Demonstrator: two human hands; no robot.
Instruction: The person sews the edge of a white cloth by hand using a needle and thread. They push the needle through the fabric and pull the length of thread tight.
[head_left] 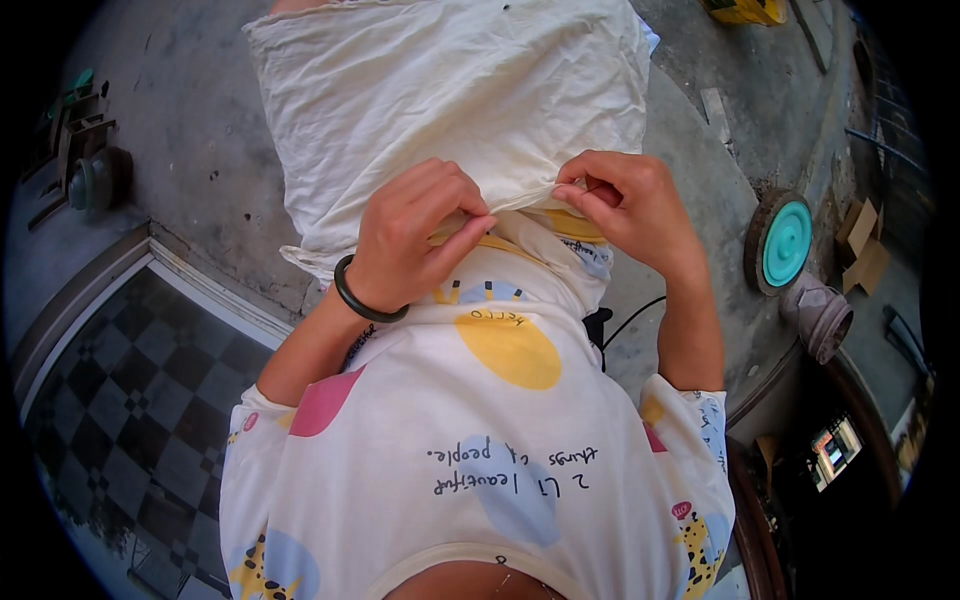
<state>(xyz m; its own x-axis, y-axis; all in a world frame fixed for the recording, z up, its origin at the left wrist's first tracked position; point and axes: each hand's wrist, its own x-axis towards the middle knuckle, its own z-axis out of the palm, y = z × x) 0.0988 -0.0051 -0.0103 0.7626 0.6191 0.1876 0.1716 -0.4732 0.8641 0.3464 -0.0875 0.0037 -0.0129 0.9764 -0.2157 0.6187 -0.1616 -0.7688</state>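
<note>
A creased white cloth (450, 100) lies spread out over my lap, with a folded hem along its near edge. My left hand (415, 225), with a dark bangle on the wrist, pinches that edge between thumb and finger. A short way to the right, my right hand (625, 210) is closed on the same hem, its thumb against the fabric. Below both hands is my white printed shirt (400, 480) with colored shapes; patterned fabric (570, 245) also shows just under the cloth's edge.
Around me is a concrete floor (200, 110). A turquoise round lid (786, 242), a pale bucket-like container (815, 315) and cardboard (860, 250) sit at right, a yellow container (745, 10) at top right, dark clutter (95, 175) at left. A checkered tiled area (140, 400) lies lower left.
</note>
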